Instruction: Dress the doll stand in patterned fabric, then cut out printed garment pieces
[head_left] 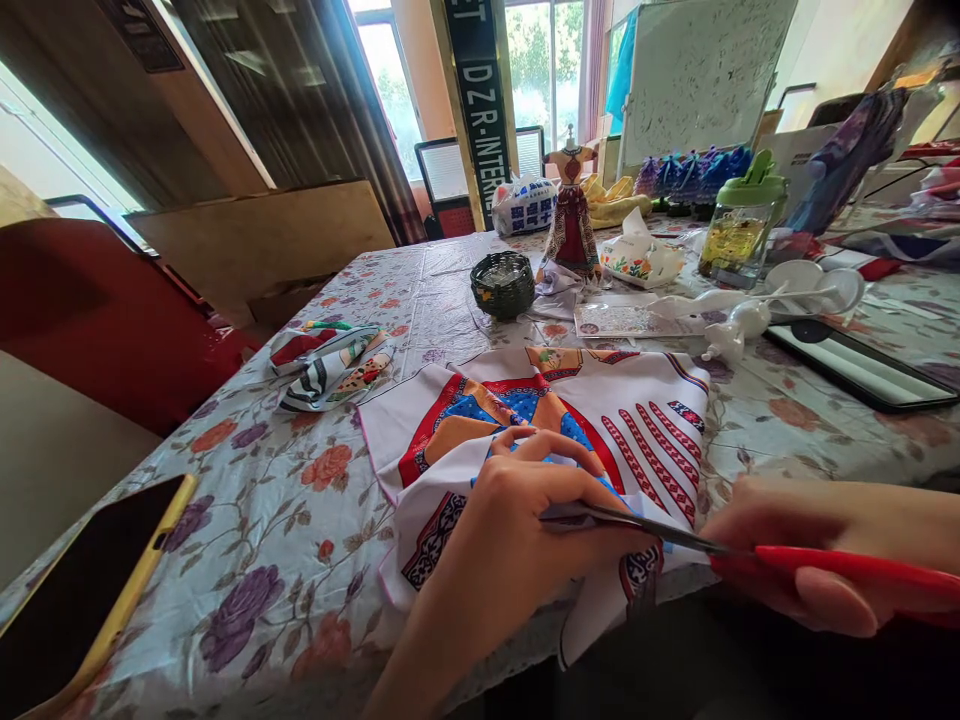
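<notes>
A white printed cloth [652, 390] with red, blue and orange patterns lies on the table near its front edge, one corner hanging over. My left hand [532, 500] is on the cloth, its fingers curled and pinching a fold of it. Red-handled scissors [847, 565] are gripped in my right hand [810, 550], at the right. Their blades point left and reach the cloth beside my left hand, passing by its fingers. The blade tips are partly hidden there.
Cloth scraps [334, 365] lie left of the cloth, and a phone [90, 590] at the near left. Behind are a dark woven basket [503, 285], a small dressed mannequin [571, 215], a green-lidded jar [742, 225] and a black-edged case [862, 365].
</notes>
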